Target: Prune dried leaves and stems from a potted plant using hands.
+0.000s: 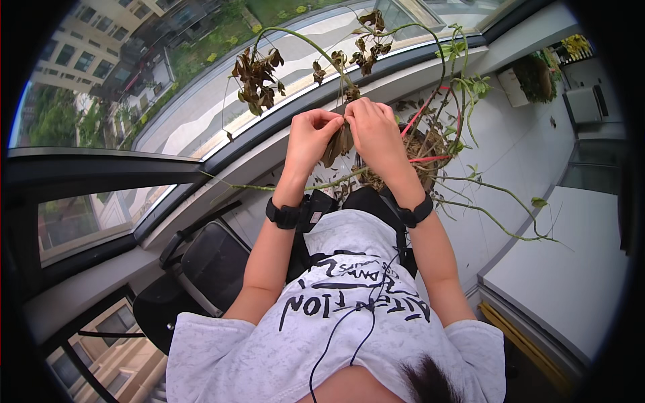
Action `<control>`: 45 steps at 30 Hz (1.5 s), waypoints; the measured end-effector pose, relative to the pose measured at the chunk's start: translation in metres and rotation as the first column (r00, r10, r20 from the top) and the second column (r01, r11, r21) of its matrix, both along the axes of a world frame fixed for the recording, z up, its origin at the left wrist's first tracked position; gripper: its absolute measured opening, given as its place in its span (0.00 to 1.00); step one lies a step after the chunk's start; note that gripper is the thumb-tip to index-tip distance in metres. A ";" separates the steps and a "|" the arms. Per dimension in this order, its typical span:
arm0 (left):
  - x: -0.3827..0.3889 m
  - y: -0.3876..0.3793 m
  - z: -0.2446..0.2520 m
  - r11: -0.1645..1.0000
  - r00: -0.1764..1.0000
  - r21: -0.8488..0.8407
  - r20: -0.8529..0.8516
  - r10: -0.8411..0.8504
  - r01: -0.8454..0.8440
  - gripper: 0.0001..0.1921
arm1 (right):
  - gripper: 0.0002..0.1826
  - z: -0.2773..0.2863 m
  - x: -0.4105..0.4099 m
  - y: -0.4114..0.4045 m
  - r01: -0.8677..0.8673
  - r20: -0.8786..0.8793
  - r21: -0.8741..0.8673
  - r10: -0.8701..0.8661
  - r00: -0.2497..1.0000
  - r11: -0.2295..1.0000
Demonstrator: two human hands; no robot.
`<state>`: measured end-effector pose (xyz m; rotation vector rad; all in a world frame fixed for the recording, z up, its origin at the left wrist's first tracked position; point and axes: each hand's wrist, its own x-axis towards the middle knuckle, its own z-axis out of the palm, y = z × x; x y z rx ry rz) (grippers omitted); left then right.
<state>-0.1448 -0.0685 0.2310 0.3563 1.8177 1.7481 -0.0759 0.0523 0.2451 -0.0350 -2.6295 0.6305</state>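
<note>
My left hand and my right hand meet with pinched fingertips at a withered vine tip. Between them hang brown, shrivelled leaves, and the exact grip is partly hidden by the fingers. The green vine stem arches over from the potted plant and bends down to my hands. Other dried leaf clusters dangle beyond my left hand, in front of the window. Behind my right wrist stands the plant's pot, full of dry stalks, with red ties around the stems.
A window frame and its sill run along the far side. To my left is a black chair. Long bare vines reach out on the right, near a white tabletop. Fallen leaves dot the pale floor; another planter stands farther off.
</note>
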 end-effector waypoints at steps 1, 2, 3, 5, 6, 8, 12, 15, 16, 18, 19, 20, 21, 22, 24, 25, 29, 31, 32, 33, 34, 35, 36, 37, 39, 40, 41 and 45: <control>-0.001 0.000 0.000 1.000 1.000 -0.001 -0.001 0.000 0.000 0.06 | 0.03 -0.003 -0.001 0.000 0.059 -0.003 0.093 -0.059 0.998 0.994; -0.001 -0.001 0.000 0.999 0.999 -0.023 -0.003 -0.033 0.033 0.06 | 0.02 -0.005 -0.002 0.000 0.117 -0.011 0.185 -0.117 0.993 0.976; -0.002 -0.002 0.001 0.997 0.998 -0.047 -0.005 -0.065 0.065 0.06 | 0.02 -0.007 -0.003 0.005 0.115 -0.012 0.183 -0.115 0.993 0.976; -0.002 -0.005 0.008 0.997 0.997 -0.038 0.032 -0.071 0.073 0.06 | 0.05 -0.011 -0.003 0.019 0.244 -0.047 0.028 -0.243 0.969 0.969; -0.002 -0.008 0.010 0.996 0.994 -0.026 0.073 -0.086 0.088 0.06 | 0.04 -0.010 0.000 0.019 0.152 -0.024 -0.164 -0.158 0.987 0.975; -0.010 -0.012 0.007 0.997 0.994 -0.003 0.070 -0.080 0.080 0.06 | 0.04 -0.011 0.002 0.009 0.083 0.044 -0.452 -0.070 0.997 0.888; -0.012 -0.007 0.012 0.996 0.996 0.038 0.021 -0.082 0.081 0.08 | 0.04 -0.021 0.000 0.003 0.052 0.093 -0.763 0.029 0.995 0.645; -0.011 -0.008 0.013 0.997 0.997 -0.015 0.016 -0.075 0.075 0.08 | 0.06 -0.020 0.000 -0.002 0.079 0.123 -0.876 0.061 0.991 0.476; -0.011 -0.009 0.012 0.997 0.997 -0.017 0.018 -0.074 0.075 0.08 | 0.05 -0.012 0.001 -0.004 0.098 0.153 -0.884 0.085 0.985 0.458; -0.013 -0.010 0.009 0.998 0.999 -0.024 0.011 -0.051 0.051 0.08 | 0.05 -0.007 0.003 -0.006 0.118 0.183 -0.890 0.108 0.977 0.440; -0.012 -0.009 0.009 0.998 0.999 -0.024 0.011 -0.053 0.053 0.08 | 0.06 -0.007 0.004 -0.005 0.108 0.179 -0.858 0.095 0.979 0.503; -0.011 -0.008 0.012 0.997 0.998 -0.051 -0.006 -0.058 0.058 0.08 | 0.06 -0.006 0.005 -0.005 0.099 0.175 -0.821 0.082 0.981 0.563; -0.011 -0.007 0.013 0.995 0.998 -0.078 -0.023 -0.064 0.062 0.08 | 0.06 -0.006 0.005 -0.004 0.099 0.174 -0.821 0.081 0.981 0.563; -0.011 -0.006 0.012 0.995 0.998 -0.078 -0.023 -0.064 0.062 0.08 | 0.06 -0.005 0.004 -0.004 0.109 0.183 -0.801 0.068 0.981 0.588; -0.011 -0.006 0.011 0.994 0.995 -0.092 -0.069 -0.071 0.065 0.08 | 0.06 -0.003 0.004 -0.002 0.117 0.191 -0.782 0.056 0.980 0.613; -0.012 -0.006 0.009 0.994 0.995 -0.092 -0.069 -0.071 0.065 0.08 | 0.06 -0.002 0.003 -0.001 0.102 0.189 -0.754 0.066 0.980 0.649; -0.013 -0.007 0.001 0.987 0.984 -0.135 -0.144 -0.107 0.087 0.08 | 0.04 0.001 0.001 0.003 0.047 0.165 -0.514 0.045 0.985 0.857; -0.013 -0.005 0.000 0.982 0.976 -0.158 -0.176 -0.132 0.104 0.08 | 0.03 0.005 0.001 -0.002 0.053 0.118 -0.316 -0.016 0.993 0.947; -0.013 -0.006 0.000 0.976 0.965 -0.184 -0.210 -0.158 0.120 0.08 | 0.03 0.006 0.001 -0.004 0.066 0.060 -0.105 -0.060 0.996 0.992; -0.013 -0.007 0.001 0.968 0.952 -0.212 -0.244 -0.186 0.134 0.08 | 0.03 0.006 0.000 0.000 0.071 0.061 -0.102 -0.065 0.996 0.992; -0.011 -0.008 0.007 0.963 0.952 -0.209 -0.217 -0.215 0.170 0.07 | 0.02 0.003 -0.003 0.007 0.191 0.005 -0.047 -0.191 0.982 0.980; -0.010 -0.008 0.007 0.962 0.951 -0.207 -0.216 -0.219 0.175 0.07 | 0.02 -0.001 -0.005 0.014 0.310 -0.057 0.002 -0.309 0.949 0.951; -0.009 -0.009 0.005 0.972 0.966 -0.186 -0.187 -0.177 0.142 0.07 | 0.03 -0.003 -0.007 0.017 0.338 -0.008 -0.113 -0.341 0.940 0.934; -0.010 -0.010 0.003 0.980 0.978 -0.166 -0.157 -0.135 0.108 0.07 | 0.03 -0.005 -0.006 0.020 0.341 -0.007 -0.113 -0.344 0.939 0.933; -0.013 -0.009 0.001 0.984 0.983 -0.148 -0.137 -0.120 0.100 0.07 | 0.06 -0.004 -0.005 0.023 0.127 0.168 -0.718 -0.007 0.986 0.684; -0.014 -0.009 0.001 0.987 0.989 -0.131 -0.095 -0.110 0.097 0.07 | 0.08 -0.005 -0.004 0.021 0.110 0.199 -0.794 0.084 0.977 0.598; -0.015 -0.008 0.002 0.989 0.994 -0.113 -0.055 -0.099 0.092 0.08 | 0.07 -0.004 -0.003 0.017 0.115 0.218 -0.804 0.108 0.970 0.584; -0.015 -0.001 0.009 0.985 0.992 -0.158 -0.098 -0.084 0.068 0.08 | 0.07 -0.017 -0.001 0.011 0.120 0.234 -0.784 0.110 0.966 0.608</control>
